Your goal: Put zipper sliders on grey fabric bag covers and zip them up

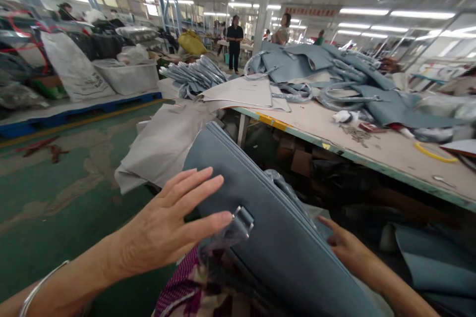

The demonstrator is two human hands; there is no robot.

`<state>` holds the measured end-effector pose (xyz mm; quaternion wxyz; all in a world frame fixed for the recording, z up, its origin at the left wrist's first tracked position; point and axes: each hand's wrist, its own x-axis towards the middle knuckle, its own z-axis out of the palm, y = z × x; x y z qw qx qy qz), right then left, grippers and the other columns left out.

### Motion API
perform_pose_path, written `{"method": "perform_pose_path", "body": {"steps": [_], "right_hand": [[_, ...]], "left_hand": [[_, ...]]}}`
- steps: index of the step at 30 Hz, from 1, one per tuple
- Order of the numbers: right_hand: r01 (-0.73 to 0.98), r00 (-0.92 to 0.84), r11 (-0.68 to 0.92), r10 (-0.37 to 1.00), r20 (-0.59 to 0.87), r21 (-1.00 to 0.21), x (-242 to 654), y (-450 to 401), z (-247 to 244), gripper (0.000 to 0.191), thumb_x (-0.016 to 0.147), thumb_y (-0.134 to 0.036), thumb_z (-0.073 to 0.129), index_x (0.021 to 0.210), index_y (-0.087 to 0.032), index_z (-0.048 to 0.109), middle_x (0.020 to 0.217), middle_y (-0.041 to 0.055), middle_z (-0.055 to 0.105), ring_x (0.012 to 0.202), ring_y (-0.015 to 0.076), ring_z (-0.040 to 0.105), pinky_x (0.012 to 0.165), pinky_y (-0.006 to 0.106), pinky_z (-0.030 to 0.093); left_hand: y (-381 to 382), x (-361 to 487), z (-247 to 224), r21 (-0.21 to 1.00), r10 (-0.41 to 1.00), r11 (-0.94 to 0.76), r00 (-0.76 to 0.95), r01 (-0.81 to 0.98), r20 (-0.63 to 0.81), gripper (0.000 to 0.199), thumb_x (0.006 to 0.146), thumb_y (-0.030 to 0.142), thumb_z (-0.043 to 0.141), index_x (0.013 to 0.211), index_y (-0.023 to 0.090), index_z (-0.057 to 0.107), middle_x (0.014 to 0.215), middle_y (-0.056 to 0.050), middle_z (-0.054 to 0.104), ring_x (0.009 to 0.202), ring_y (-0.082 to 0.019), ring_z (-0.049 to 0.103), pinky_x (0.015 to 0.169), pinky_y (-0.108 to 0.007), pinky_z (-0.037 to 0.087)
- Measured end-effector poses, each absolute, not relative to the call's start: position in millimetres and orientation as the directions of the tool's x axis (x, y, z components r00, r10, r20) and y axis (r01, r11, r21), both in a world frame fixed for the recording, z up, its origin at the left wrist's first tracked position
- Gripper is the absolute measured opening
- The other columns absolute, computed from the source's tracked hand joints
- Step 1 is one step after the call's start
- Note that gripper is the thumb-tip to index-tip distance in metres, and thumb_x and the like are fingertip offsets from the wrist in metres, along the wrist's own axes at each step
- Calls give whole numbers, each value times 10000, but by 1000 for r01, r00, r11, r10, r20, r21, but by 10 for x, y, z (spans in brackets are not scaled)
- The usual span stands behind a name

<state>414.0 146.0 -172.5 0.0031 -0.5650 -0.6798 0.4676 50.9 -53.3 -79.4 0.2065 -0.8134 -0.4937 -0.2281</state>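
A blue-grey leather handbag [267,218] leans at a slant across my lap, with stitching along its edge. A metal-framed strap loop [243,221] sits on its near face, with clear plastic film beside it. My left hand [178,218] is open with fingers spread over this face; its index fingertip is close to the loop, and whether it touches cannot be told. On the bag's right side, my right hand [347,245] has its index finger stretched out against or just beside the bag. Its other fingers are partly hidden. A plastic-wrapped handle [280,183] shows behind the bag's upper edge.
Grey sheets [163,143] hang beyond the bag. The worktable [320,121] at right bears blue-grey pieces [308,59], wrapped handles [201,73] and a yellow ring [435,152]. More blue-grey panels [431,252] lie beneath it. A blue pallet [74,114] stands left; people [234,42] stand farther back.
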Motion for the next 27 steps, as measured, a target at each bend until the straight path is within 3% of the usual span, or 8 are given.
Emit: {"method": "perform_pose_path", "body": {"steps": [2, 5, 9, 14, 18, 21, 23, 27], "right_hand": [[675, -295, -175, 827, -479, -717, 4148, 1491, -1588, 900, 695, -361, 630, 1475, -103, 264, 822, 67, 654, 667, 221, 642, 587, 305, 503], [484, -218, -239, 899, -381, -842, 4210, 1531, -1310, 813, 651, -397, 714, 1349, -107, 415, 748, 34, 607, 635, 187, 613, 524, 252, 470], [233, -104, -242, 957, -271, -942, 4337, 1507, -947, 782, 577, -384, 821, 1267, -193, 508, 721, -2, 572, 619, 163, 602, 509, 226, 483], [120, -127, -44, 990, -59, -992, 4355, 1387, -630, 625, 632, -503, 819, 1126, -212, 568, 783, 16, 612, 678, 168, 640, 564, 227, 518], [120, -165, 154, 977, 134, -981, 4229, 1230, -383, 563, 709, -554, 749, 1081, -182, 547, 781, 20, 625, 665, 156, 632, 577, 233, 512], [43, -195, 264, 948, 251, -964, 4121, 1117, -218, 533, 710, -536, 727, 1030, -156, 532, 750, 7, 608, 620, 132, 602, 566, 228, 495], [25, -237, 324, 921, 309, -946, 4071, 1055, -142, 487, 748, -520, 690, 1018, -149, 529, 745, 1, 601, 606, 117, 589, 561, 217, 480], [25, -365, 388, 862, 352, -922, 3986, 921, -41, 369, 859, -458, 608, 1042, -145, 537, 770, 3, 601, 621, 109, 578, 579, 216, 475]], "left_hand": [[-445, 554, -877, -216, 663, -459, 494, 862, 563, 573, 850, 123, 672, 1337, 366, 491, 1576, -54, 244, 1453, -310, 261, 1167, -533, 303], [-229, 546, -941, -376, 618, -503, 628, 778, 472, 639, 879, 108, 634, 1404, 414, 436, 1527, -34, 364, 1440, -273, 306, 1192, -483, 281], [-20, 488, -979, -439, 566, -552, 705, 709, 427, 500, 908, 168, 615, 1342, 397, 520, 1464, -26, 469, 1414, -234, 364, 1210, -433, 265], [110, 475, -903, -443, 528, -654, 789, 614, 313, 343, 964, 180, 516, 1283, 288, 582, 1491, -8, 452, 1419, -199, 356, 1238, -390, 207], [226, 525, -793, -420, 510, -676, 796, 605, 327, 384, 962, 149, 481, 1340, 192, 526, 1477, -68, 465, 1392, -217, 392, 1203, -380, 286], [348, 568, -741, -265, 537, -686, 717, 678, 445, 366, 959, 197, 483, 1321, 157, 518, 1538, -118, 357, 1385, -245, 401, 1143, -356, 384], [448, 627, -691, -52, 610, -615, 517, 787, 600, 305, 966, 280, 476, 1245, 177, 546, 1576, -103, 274, 1368, -269, 422, 1110, -368, 425], [643, 884, -452, 472, 805, -300, -46, 829, 592, 464, 947, 452, 450, 1333, 197, 413, 1411, -93, 508, 1227, -283, 552, 1068, -505, 442]]}}
